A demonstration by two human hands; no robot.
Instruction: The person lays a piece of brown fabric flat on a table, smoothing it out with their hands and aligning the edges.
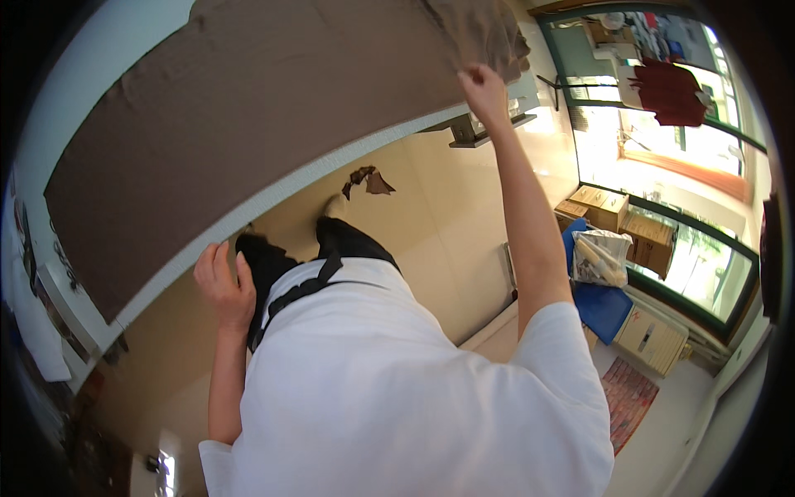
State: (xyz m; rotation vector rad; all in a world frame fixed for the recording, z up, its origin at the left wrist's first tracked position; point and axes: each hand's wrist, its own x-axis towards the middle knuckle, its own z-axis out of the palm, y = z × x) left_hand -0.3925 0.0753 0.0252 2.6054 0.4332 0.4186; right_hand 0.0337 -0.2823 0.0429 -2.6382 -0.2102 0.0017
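Note:
A wide piece of brown cloth (248, 124) lies over a pale table (286, 186), mostly flat, with its right end bunched in folds and partly blurred. Over the table's near edge, close to those folds, is my right hand (486, 93), its fingers curled. Whether it pinches any cloth is not clear. My left hand (227, 286) hangs by the near edge at the left, thumb apart from the fingers, holding nothing.
Dark fabric scraps (371, 181) lie on the floor beneath the table edge. At right stand cardboard boxes (646, 239) and a clear plastic bag (599, 258) above a blue surface. A dark red garment (671, 93) hangs by the windows. Dark cords (62, 255) rest at the table's left end.

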